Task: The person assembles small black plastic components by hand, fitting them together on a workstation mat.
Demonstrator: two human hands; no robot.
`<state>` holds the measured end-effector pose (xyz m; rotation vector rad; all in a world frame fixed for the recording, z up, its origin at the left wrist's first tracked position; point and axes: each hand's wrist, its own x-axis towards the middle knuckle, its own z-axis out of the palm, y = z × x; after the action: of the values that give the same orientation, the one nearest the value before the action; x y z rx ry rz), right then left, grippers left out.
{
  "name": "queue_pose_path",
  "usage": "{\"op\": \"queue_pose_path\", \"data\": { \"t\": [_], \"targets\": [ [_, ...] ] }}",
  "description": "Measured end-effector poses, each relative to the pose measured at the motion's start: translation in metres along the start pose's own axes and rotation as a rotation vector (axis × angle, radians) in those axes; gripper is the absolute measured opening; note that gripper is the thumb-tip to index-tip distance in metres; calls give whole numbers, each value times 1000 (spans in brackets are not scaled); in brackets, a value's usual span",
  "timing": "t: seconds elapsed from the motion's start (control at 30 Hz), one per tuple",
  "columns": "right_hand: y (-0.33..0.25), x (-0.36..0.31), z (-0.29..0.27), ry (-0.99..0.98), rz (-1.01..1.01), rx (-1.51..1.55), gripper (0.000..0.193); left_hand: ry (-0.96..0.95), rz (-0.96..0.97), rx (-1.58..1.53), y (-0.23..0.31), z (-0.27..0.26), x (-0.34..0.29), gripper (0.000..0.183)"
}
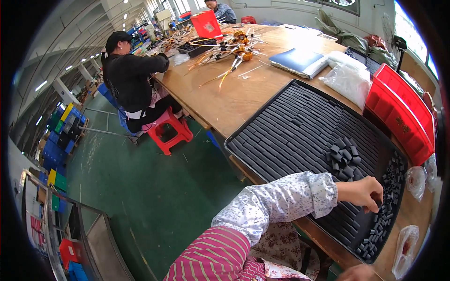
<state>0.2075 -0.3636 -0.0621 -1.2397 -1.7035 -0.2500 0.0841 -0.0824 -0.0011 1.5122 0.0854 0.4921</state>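
My left hand (362, 193) reaches over a large black tray (382, 136), thumb and fingers pinched together on a small black tube piece (378, 203). Many short black tube pieces (382, 220) lie loose along the tray's right side, just under and beside that hand. A heap of wider, cut black sleeves (344, 157) rests on long rows of black tubes (295, 122) that fill most of the tray. At the bottom edge, near the table's front, my right hand (358, 273) is smeared by motion and partly cut off, so its fingers cannot be made out.
A red bin (401, 112) stands behind the tray, with clear plastic bags (407, 246) at the table's right edge. Beyond are a blue folder (297, 61), a white plastic bag (349, 82) and wired copper coils (241, 51). A co-worker (133, 79) sits on a red stool (171, 131) at left.
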Motion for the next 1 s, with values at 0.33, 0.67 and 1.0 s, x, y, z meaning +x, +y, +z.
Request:
{"op": "queue_pose_path", "data": {
  "t": [0.33,0.67,1.0],
  "targets": [
    [-13,-107,37,-732,-24,-61,34,-52,-6,35,-11,-7,-9,21],
    [-11,-105,58,-1028,505,-127,54,-70,-88,63,-1,-21,-12,23],
    [-32,-39,24,-1015,86,-101,43,-60,-203,72,10,-21,-12,23]
  ]
}}
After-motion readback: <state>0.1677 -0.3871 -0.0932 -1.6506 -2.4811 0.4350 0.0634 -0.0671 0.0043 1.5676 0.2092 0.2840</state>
